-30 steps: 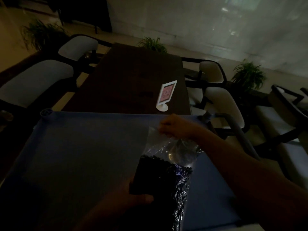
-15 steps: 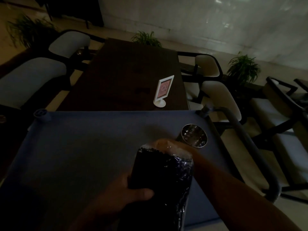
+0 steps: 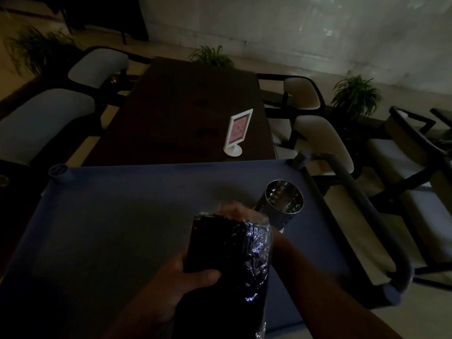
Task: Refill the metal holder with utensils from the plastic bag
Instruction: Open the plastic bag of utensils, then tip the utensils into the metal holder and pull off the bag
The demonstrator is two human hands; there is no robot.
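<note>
Head view, pretty dark overall. The clear plastic bag (image 3: 256, 253) is held up over the near middle of a blue cart (image 3: 122, 228), and it's packed with a dark block of utensils (image 3: 212, 241) that I can't make out one by one. The left hand (image 3: 186, 272) grips the bag around its lower part, with the thumb across the near face and the fingers curled behind. The right hand (image 3: 236, 210) is up at the bag's top end. It's blurry and partly behind the plastic, so I honestly can't tell whether it's pinching the bag or just resting there.

The metal holder (image 3: 281, 201) stands on the cart just beyond and to the right of the bag's top, its open mouth facing the camera, near the cart's right edge. A grey handle (image 3: 362, 204) curves along that side.

Past the cart's far edge sits a dark table (image 3: 190, 106) with a small white sign (image 3: 238, 132) near its right corner. Pale cushioned chairs (image 3: 318, 140) line both sides, and a few potted plants (image 3: 354, 94) stand along the back wall.
</note>
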